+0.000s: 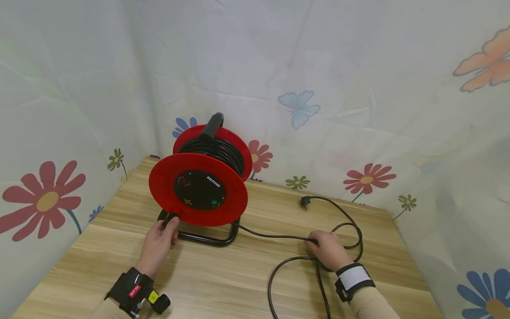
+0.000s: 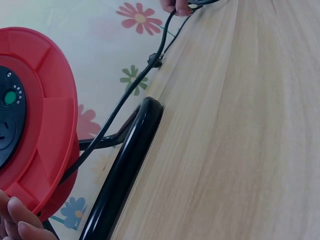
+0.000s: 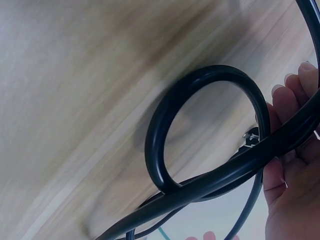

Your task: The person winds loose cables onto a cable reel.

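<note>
While the left hand [image 1: 156, 243] pinches the red reel [image 1: 201, 190]'s black knob [image 1: 169, 219] | right hand [image 1: 328, 250]: fingers curled round cable [image 3: 225, 171] | reel: upright, table [image 1: 227, 283]'s left side | step: apparently winding | next: likely calls for cranking, guiding slack

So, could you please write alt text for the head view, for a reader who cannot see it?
A person's left fingers pinch the knob of a red cable reel on a wood-grain table, while the right fingers hold its black cable. Loose cable loops show at right, with a black plug near the table's back edge.
</note>
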A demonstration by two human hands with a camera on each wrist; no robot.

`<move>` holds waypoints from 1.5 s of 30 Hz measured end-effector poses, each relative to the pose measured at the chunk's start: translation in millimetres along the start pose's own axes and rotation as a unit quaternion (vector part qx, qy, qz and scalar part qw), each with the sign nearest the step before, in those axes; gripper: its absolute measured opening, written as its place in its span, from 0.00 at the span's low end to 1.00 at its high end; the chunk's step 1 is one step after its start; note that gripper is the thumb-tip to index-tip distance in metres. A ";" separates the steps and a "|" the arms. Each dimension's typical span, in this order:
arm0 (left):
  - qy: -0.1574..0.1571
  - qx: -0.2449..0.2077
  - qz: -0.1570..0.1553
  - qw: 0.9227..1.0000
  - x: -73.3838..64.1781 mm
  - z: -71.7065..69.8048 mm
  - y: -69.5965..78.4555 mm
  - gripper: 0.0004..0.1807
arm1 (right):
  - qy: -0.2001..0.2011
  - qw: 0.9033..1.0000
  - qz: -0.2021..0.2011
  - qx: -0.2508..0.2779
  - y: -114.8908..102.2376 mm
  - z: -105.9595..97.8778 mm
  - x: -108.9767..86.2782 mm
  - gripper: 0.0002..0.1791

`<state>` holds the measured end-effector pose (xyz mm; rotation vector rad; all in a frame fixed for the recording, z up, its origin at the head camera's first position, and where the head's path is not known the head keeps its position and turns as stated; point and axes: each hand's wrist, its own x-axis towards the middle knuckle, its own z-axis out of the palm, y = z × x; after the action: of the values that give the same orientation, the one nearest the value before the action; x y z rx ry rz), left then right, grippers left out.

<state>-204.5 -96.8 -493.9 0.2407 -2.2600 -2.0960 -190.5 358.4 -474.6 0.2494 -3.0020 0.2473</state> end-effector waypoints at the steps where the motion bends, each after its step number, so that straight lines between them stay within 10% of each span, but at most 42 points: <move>1: 0.001 -0.003 0.000 1.000 -0.1 -0.3 0.5 0.23 | 0.000 1.000 0.000 -0.001 -0.4 0.2 0.4 0.06; 45: 0.019 -0.056 0.030 0.998 9.9 -17.1 11.4 0.19 | 0.053 0.997 -0.041 0.030 -2.7 -6.1 -3.4 0.10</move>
<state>-212.8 -114.4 -481.9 0.2027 -2.0930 -2.1603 -186.1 357.4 -468.6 0.3517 -2.8755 0.3333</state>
